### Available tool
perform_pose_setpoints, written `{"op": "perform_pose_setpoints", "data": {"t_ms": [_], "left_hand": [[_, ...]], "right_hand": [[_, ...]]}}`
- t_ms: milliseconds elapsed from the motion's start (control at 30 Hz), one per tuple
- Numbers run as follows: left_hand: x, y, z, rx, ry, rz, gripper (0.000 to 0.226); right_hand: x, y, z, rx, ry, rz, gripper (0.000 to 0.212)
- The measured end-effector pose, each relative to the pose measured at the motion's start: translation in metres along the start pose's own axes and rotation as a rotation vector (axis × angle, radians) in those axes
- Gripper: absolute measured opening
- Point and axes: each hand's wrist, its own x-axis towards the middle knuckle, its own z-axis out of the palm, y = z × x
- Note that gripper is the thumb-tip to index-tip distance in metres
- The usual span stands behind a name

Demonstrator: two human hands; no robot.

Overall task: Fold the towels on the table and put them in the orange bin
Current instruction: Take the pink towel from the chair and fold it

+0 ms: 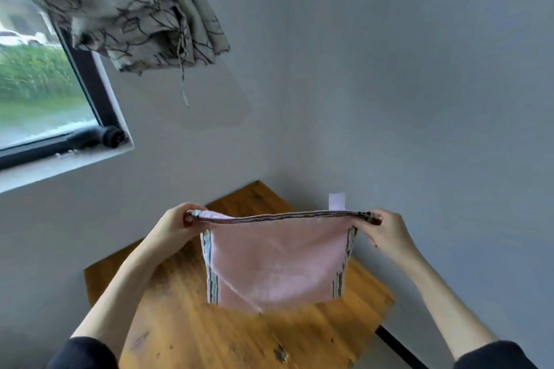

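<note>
The towel is pale pink, with side bands striped in dark, white and grey. The table is warm orange-brown wood with dark specks. The walls are grey. The curtain, far left, is beige with black branching lines. Both sleeves are black.

Towel: soft pink cloth, matt, with a fine nap; side edges carry woven stripes. Bench: wood, warm brown with visible grain, dark knots and marks, slight sheen. Curtain: thin matt cloth, pale, printed with dark branching lines. Window frame: dark, smooth, matt. Wall: smooth grey painted surface, matt. Sleeves: dark matt cloth.
</note>
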Motion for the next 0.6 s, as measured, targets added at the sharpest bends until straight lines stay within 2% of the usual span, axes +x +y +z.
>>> {"op": "perform_pose_setpoints", "data": {"t_ms": [67, 167, 400, 500, 600], "left_hand": [[-0.002, 0.003, -0.014, 0.038, 0.058, 0.013, 0.022], [-0.008, 0.009, -0.031, 0.064, 0.136, 0.021, 0.033], [-0.011, 0.024, -0.057, -0.172, 0.287, 0.096, 0.011], [-0.011, 0.024, -0.066, -0.308, 0.309, 0.104, 0.028], [-0.006, 0.021, -0.074, -0.223, 0.318, 0.112, 0.030]], "right_hand": [[0.002, -0.012, -0.005, 0.041, -0.024, -0.024, 0.028], [0.008, -0.025, -0.005, 0.055, -0.074, -0.030, 0.003], [0.018, -0.055, 0.003, 0.199, -0.046, -0.158, 0.028], [0.020, -0.064, 0.004, 0.244, -0.047, -0.249, 0.038], [0.020, -0.074, 0.006, 0.201, -0.076, -0.346, 0.033]]}}
